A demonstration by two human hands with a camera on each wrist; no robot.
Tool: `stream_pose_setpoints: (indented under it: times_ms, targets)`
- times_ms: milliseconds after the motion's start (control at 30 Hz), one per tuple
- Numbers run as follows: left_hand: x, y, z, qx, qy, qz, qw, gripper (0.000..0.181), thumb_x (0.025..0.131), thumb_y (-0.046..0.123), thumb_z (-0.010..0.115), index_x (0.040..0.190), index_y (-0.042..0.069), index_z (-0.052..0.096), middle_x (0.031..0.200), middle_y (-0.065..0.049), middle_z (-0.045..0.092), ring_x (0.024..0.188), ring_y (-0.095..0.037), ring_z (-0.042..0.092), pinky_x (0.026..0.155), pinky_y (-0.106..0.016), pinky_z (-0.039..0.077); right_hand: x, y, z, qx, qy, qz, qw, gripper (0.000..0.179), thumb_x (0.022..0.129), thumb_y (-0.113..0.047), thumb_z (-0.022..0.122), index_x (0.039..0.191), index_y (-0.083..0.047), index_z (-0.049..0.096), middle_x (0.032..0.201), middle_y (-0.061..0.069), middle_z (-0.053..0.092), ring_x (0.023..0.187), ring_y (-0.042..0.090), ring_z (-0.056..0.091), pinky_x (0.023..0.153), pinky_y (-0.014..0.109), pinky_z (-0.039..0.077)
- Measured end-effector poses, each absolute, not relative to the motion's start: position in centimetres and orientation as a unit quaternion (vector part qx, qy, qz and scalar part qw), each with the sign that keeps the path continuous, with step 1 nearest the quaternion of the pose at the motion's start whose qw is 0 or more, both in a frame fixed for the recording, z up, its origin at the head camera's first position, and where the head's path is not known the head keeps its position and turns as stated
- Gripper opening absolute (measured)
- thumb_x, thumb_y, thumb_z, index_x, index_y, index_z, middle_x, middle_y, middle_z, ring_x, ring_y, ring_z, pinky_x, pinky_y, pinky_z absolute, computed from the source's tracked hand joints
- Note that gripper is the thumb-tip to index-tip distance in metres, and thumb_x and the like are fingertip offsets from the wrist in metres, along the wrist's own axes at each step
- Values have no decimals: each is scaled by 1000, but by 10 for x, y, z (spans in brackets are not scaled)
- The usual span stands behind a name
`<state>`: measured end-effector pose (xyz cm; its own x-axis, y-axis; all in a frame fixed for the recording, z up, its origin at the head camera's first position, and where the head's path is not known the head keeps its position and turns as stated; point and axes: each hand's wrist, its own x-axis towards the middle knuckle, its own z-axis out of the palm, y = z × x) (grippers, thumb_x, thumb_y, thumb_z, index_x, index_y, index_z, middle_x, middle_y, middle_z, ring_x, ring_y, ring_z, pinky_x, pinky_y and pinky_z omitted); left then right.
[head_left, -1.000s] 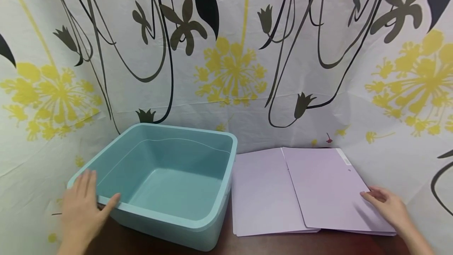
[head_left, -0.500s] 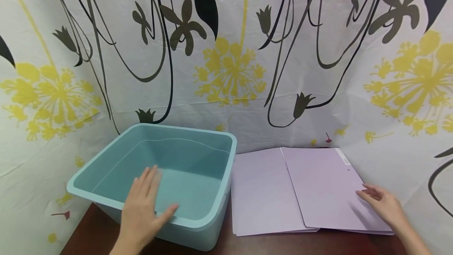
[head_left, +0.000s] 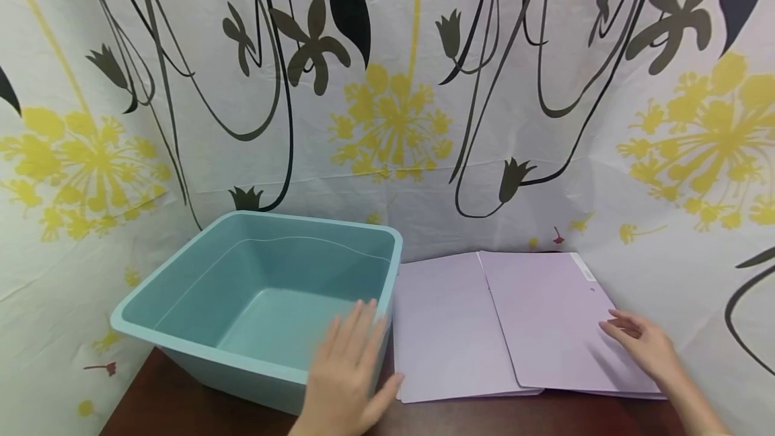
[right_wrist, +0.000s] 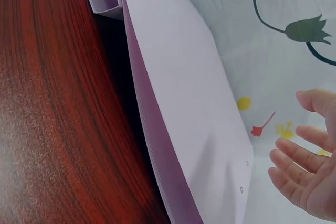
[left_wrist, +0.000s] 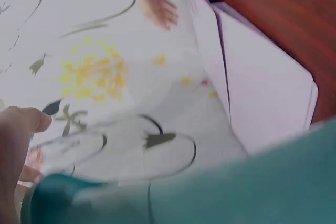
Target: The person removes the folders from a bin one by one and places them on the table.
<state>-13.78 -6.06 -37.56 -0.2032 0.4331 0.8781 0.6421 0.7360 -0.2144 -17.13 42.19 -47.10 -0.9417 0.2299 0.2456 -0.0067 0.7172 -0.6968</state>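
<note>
A light teal plastic basin (head_left: 206,352) stands on the left half of the table. My left hand (head_left: 348,372) is in front of its near right corner, fingers straight and holding nothing; whether it touches the rim I cannot tell. To the basin's right lie folded lilac panels (head_left: 569,335), two stacks meeting at a central seam. Beside their right edge hovers my right hand (head_left: 648,352), its fingers loosely bent. In the right wrist view a gap separates that hand (right_wrist: 310,166) from the top panel (right_wrist: 184,93), which has two small holes near its edge.
A white cloth (head_left: 387,207) printed with flowers hangs behind the table and at both sides. The dark red-brown tabletop (head_left: 460,419) shows along the front. A white label (head_left: 583,266) is on the far right corner of the lilac panels.
My left hand has swept right from the basin's left corner, across its front, to the near right corner. My right hand has shifted slightly left in view. Basin and panels stay put.
</note>
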Motion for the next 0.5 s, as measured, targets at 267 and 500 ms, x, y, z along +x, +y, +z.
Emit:
stream_pose_setpoints:
  times_ms: [267,500]
  targets:
    - [-145,-13,-397,-408,-698,-21,588,48,88,36,35,104,2,64,112,-16,63,104,-30,60,90,-43,46,-177,421,-475,-55,-903,390,170,50,84,-27,64,117,9,54,80,-25,63,72,-24,47,59,8,39]
    - [-150,15,-416,-413,-765,-6,494,48,85,37,41,115,6,60,127,-14,55,121,-27,49,93,-41,44,-177,408,-471,-48,-909,376,175,49,83,-24,65,115,11,54,77,-31,56,71,-21,48,58,8,39]
